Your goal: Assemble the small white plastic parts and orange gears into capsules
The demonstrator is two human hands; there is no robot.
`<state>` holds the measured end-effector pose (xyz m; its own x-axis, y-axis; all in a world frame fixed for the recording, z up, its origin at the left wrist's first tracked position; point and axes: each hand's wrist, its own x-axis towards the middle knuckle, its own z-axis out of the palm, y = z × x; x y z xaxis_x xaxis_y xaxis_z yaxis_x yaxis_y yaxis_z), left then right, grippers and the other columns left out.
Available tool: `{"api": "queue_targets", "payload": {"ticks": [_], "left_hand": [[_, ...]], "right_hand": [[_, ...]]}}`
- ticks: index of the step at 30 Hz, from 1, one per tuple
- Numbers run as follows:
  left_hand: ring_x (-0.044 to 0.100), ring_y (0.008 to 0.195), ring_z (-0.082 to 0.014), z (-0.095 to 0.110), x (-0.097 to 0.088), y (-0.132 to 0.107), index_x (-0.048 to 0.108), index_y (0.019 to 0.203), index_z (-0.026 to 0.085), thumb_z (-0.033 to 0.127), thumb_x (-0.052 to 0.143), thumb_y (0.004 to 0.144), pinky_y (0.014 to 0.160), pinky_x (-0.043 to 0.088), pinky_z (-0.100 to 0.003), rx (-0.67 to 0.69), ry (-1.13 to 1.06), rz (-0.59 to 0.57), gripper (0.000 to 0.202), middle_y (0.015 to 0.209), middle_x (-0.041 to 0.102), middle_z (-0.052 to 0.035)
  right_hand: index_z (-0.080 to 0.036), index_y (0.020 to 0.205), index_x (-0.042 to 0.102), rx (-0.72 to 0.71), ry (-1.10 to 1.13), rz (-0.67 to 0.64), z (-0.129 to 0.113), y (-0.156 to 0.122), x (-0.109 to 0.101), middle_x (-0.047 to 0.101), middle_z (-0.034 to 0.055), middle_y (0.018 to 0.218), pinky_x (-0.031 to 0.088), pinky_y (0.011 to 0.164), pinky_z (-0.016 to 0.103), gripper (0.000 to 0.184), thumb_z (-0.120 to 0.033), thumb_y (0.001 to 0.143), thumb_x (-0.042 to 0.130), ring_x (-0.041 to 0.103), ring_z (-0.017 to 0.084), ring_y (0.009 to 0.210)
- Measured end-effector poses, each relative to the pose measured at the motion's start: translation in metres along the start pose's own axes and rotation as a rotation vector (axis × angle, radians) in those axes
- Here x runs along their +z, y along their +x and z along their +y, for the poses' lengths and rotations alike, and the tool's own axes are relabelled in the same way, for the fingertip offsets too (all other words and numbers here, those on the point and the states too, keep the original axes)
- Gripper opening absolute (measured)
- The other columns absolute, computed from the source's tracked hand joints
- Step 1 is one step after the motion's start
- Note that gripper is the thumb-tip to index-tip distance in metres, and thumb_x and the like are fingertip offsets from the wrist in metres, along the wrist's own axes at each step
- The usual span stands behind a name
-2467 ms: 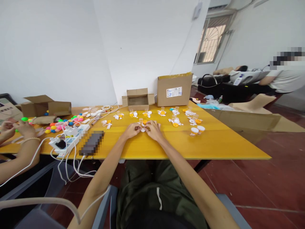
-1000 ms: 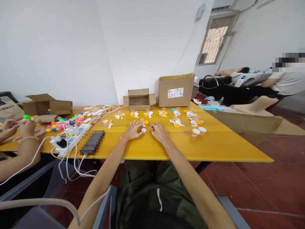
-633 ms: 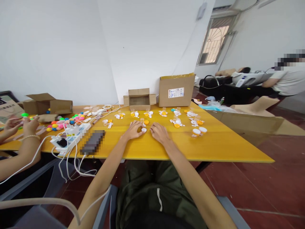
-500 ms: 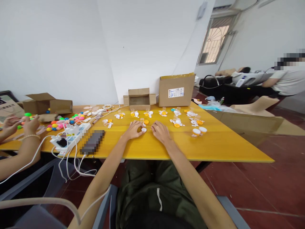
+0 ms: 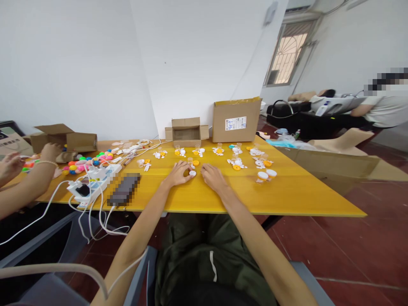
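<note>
My left hand is closed on a small white round piece, pinched between thumb and fingers at the table top. Just to its right is my right hand, fingers curled together; whatever they may hold is too small to tell. Beyond the hands lie an orange ring and a small clear cup. Several little heaps of white and orange plastic parts, such as one heap, spread across the table behind and to the right. Two white-topped round containers stand right of my right hand.
On the yellow table a power strip with white cables and a phone lie left. An open cardboard box and a closed carton stand at the back. A co-worker's hands are far left beside colourful balls.
My right hand has shifted slightly left, closer to the white piece. My left hand stays in place. The co-worker's nearer hand has moved back toward the left box.
</note>
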<state>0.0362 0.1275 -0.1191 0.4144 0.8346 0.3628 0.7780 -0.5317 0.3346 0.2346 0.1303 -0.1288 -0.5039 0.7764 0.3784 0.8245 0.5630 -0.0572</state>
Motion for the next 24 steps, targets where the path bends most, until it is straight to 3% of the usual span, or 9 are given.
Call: {"api": "queue_targets", "payload": {"ticks": [11, 18, 24], "left_hand": [[0.054, 0.106, -0.0252, -0.001, 0.0, 0.0, 0.067, 0.097, 0.026, 0.044, 0.059, 0.092, 0.099, 0.039, -0.044, -0.01, 0.028, -0.019, 0.02, 0.106, 0.068, -0.0037], [0.055, 0.106, -0.0258, -0.001, 0.001, 0.0, 0.067, 0.097, 0.026, 0.044, 0.058, 0.092, 0.098, 0.039, -0.045, -0.003, 0.037, -0.015, 0.02, 0.106, 0.069, -0.0045], [0.055, 0.108, -0.0255, 0.0, 0.0, 0.0, 0.066, 0.094, 0.025, 0.038, 0.061, 0.09, 0.099, 0.039, -0.044, 0.011, 0.029, -0.015, 0.014, 0.107, 0.069, -0.0039]], "right_hand": [[-0.019, 0.103, 0.069, -0.077, -0.129, 0.071, 0.002, 0.006, 0.016, 0.068, 0.0121, 0.109, 0.049, 0.087, 0.031, 0.028, -0.006, 0.093, 0.047, 0.06, 0.022, 0.106], [-0.02, 0.105, 0.068, -0.087, -0.061, 0.125, 0.011, 0.006, 0.026, 0.068, 0.0129, 0.108, 0.049, 0.09, 0.034, 0.027, -0.007, 0.09, 0.05, 0.06, 0.024, 0.106], [-0.022, 0.094, 0.07, 0.07, 0.006, 0.175, 0.015, 0.003, 0.022, 0.069, 0.0129, 0.101, 0.052, 0.083, 0.035, 0.028, -0.011, 0.092, 0.044, 0.063, 0.024, 0.097]]}}
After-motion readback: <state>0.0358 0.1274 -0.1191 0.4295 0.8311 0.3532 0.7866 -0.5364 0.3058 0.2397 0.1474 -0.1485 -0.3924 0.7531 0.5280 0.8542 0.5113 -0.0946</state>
